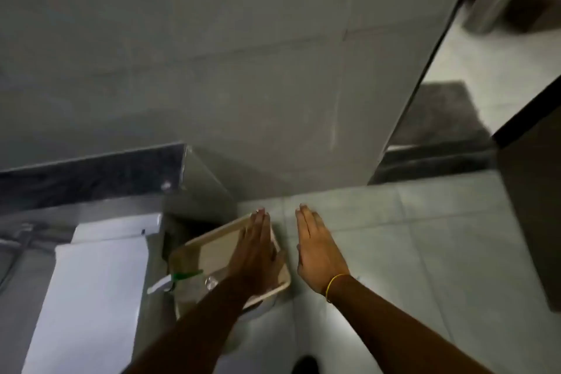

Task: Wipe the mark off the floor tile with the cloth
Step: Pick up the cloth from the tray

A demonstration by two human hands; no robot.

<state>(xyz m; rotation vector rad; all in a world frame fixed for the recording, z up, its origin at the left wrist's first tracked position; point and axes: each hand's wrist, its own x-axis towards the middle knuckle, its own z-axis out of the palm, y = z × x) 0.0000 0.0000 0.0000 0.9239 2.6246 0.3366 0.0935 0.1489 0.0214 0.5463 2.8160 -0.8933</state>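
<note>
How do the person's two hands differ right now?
The left hand shows in front of a beige tray, while the right hand shows over bare floor tile. The right wrist wears a yellow band; the left wrist shows none. Both hands are open and flat, fingers together and pointing away, and neither holds anything. No cloth is in view.

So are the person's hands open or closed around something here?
Open and empty: left hand and right hand are flat, fingers straight together, holding nothing. No cloth visible.
</note>
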